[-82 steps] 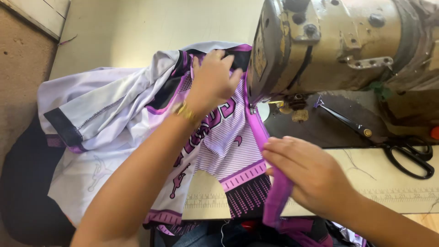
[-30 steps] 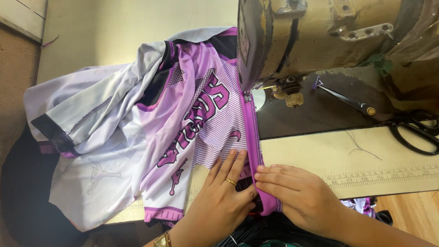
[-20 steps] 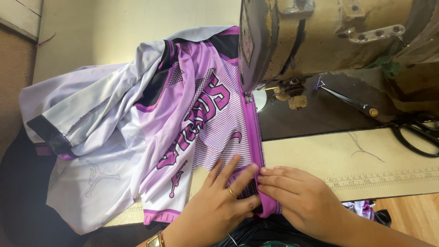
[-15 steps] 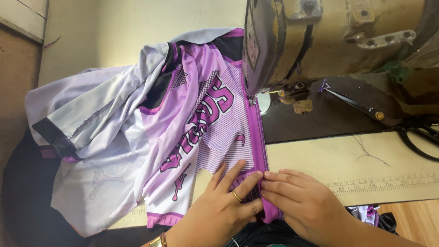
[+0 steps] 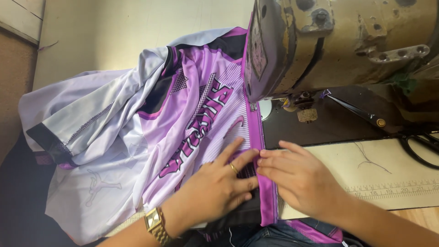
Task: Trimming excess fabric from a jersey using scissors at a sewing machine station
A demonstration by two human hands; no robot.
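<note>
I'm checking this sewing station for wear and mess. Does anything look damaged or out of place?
The sewing machine body is chipped and rust-stained. A loose thread lies on the table. The jersey is simply bunched left of the needle; both hands press its purple strip flat.

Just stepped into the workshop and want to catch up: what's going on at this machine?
A person is feeding a purple and white jersey through an old industrial sewing machine. The left hand, wearing a ring and a gold watch, lies flat on the fabric, while the right hand presses the bright purple edge strip that runs up under the machine head. Both hands meet at that strip. Black scissors lie to the right on the table.
</note>
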